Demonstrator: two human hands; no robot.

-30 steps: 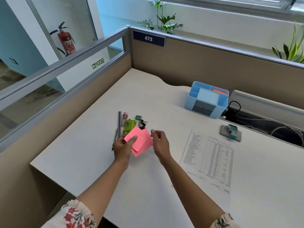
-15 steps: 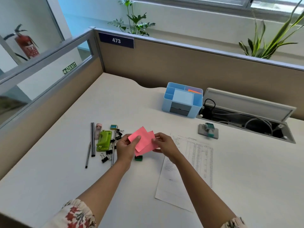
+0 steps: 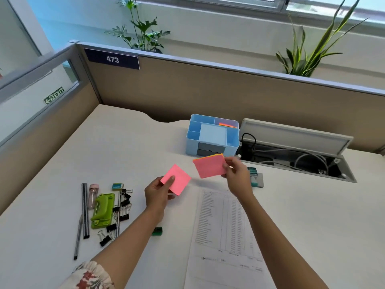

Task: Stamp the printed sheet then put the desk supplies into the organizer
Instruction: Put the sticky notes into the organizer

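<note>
My left hand pinches a pink sticky-note pad above the desk. My right hand pinches a second pink pad with yellow edges, held up in front of the blue organizer, which holds orange notes in its back right compartment. The printed sheet lies flat under my right forearm. A grey stamp with a teal top stands just right of my right hand. At the left lie a green hole punch, black binder clips, pens, a pink tube and a small teal box.
A small green block sits on the desk beside my left forearm. An open cable tray with wires and a raised lid lies right of the organizer. Beige partition walls bound the desk at the back and left.
The two pink pads, held together before, are now apart. My right hand has carried one pad up and right toward the organizer; my left hand keeps the other. The view has shifted right.
</note>
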